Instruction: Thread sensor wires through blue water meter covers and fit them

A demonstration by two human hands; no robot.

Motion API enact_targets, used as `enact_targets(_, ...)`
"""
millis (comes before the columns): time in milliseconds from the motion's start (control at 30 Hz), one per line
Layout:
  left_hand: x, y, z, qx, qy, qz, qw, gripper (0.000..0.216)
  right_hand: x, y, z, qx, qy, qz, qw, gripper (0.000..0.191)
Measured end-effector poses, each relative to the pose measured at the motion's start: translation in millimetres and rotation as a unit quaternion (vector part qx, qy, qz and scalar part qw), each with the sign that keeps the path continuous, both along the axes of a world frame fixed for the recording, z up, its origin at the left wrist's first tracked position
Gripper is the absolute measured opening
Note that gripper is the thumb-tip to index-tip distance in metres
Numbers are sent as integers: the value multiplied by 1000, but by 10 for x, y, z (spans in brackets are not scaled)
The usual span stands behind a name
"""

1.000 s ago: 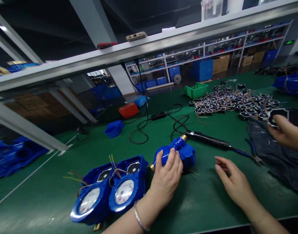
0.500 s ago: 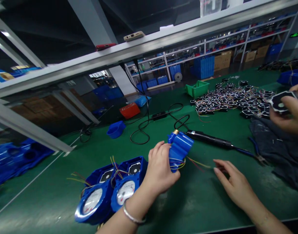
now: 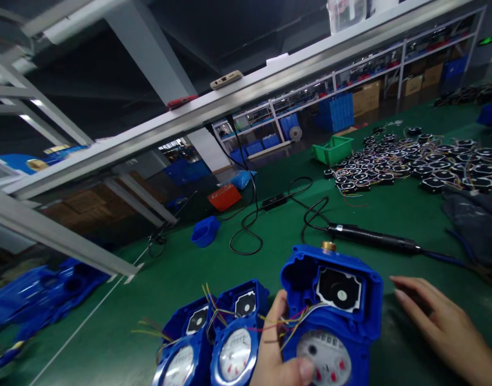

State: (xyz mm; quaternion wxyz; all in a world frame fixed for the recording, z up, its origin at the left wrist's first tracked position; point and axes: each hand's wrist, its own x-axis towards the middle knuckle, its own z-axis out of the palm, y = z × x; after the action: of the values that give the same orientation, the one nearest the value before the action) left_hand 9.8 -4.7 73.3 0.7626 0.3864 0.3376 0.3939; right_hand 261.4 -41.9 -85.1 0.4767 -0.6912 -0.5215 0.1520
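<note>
My left hand [image 3: 275,351] grips a blue water meter [image 3: 372,313] by its left side, thumb over the edge of the dial. The meter's open upper housing faces me, with a black, white-edged module [image 3: 337,287] inside and a brass fitting [image 3: 328,246] at the top. Thin coloured wires cross from the module toward my left hand. My right hand [image 3: 447,316] is just right of the meter, apart from it, fingers parted and holding nothing. Two similar water meters, the nearer one [image 3: 236,354] and another [image 3: 180,364], stand left of my left hand.
A black corded pen-shaped tool [image 3: 370,238] lies behind the meter, its cable [image 3: 246,230] looping leftward. Many modules [image 3: 402,161] are spread at the back right beside a green bin [image 3: 333,150]. A dark cloth [image 3: 477,220] lies right. A shelf beam [image 3: 149,126] crosses overhead.
My left hand has brought the water meter nearer and turned its open housing and dial toward me. Another person's hand holding a module has left the right edge. The view has shifted.
</note>
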Motion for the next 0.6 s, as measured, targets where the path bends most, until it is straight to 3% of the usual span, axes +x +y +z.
enact_targets(200, -24, 8, 37, 37, 25, 33, 998, 113, 0, 8, -25, -1, 12, -20, 1000, 38)
enact_targets(300, -6, 27, 5, 46, 12, 26, 999, 111, -47, -71, 71, 42, -3, -49, 998, 31)
enact_targets(367, 1, 44, -7, 64, 9, 15, 998, 103, -137, -156, 287, 114, -39, -72, 990, 23)
enact_targets(433, 5, 62, -2, 99, 30, 0, 995, 89, -280, -220, 633, 204, -102, -63, 972, 17)
enact_targets(533, 15, 90, 23, 171, 90, -16, 981, 76, -537, -188, 1232, 296, -235, 22, 926, 26)
enact_targets(600, 15, 107, 35, 229, 133, -8, 964, 76, -676, -92, 1535, 291, -319, 67, 900, 28)
